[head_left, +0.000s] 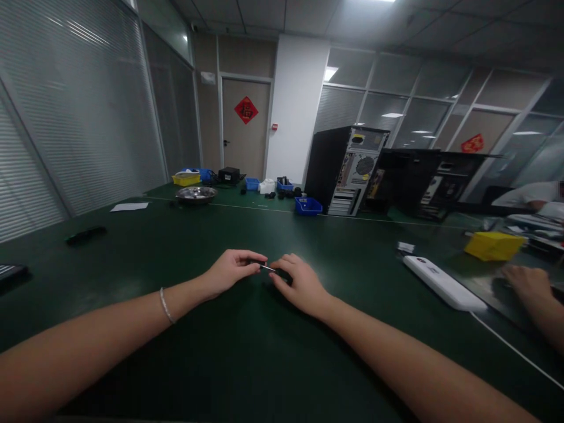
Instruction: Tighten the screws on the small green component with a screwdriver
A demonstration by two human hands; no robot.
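Observation:
Over the middle of the green tabletop point(211, 358), my two hands almost meet at the fingertips. My left hand point(229, 273), with a bracelet on the wrist, pinches a small dark piece point(255, 262) between thumb and fingers. My right hand point(302, 285) has its fingers curled around a dark handle, mostly hidden in the grip. A thin metal shaft point(268, 268) spans the small gap between the hands, its left end at the dark piece. What exactly the piece is, I cannot make out.
On the right lie a white power strip point(443, 282) with a cord and a yellow box point(494, 245), near another person's hand point(529, 285). Computer towers point(346, 170), a blue bin point(308, 206) and a metal bowl point(196, 195) stand farther back. A dark object point(86, 235) lies left.

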